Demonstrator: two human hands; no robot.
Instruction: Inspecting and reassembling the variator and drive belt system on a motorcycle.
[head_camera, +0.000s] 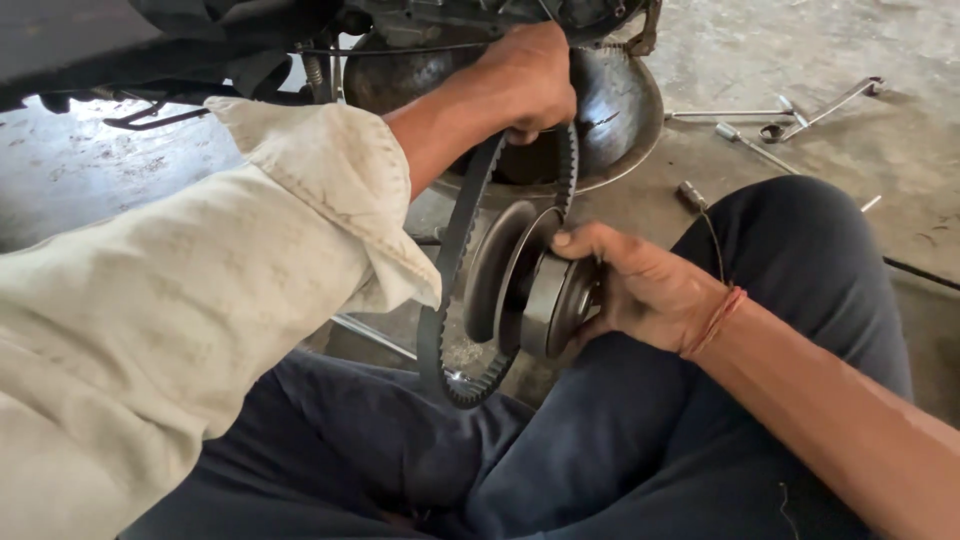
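My left hand (527, 80) grips the top of a black toothed drive belt (452, 250) and pulls it upward. The belt loops down around a grey metal pulley assembly (520, 280), and its lower bend hangs over my lap. My right hand (630, 285) holds the pulley from the right side, with the thumb resting on its rim. Both hands work just above my dark blue trousers (700, 420). My left arm wears a dirty cream sleeve (200, 280).
Behind the hands sits a round dark metal engine cover (620, 100) under a vehicle's underside. Several metal wrenches and sockets (790, 115) lie on the concrete floor (900, 40) at the upper right. A small socket bit (692, 193) lies near my knee.
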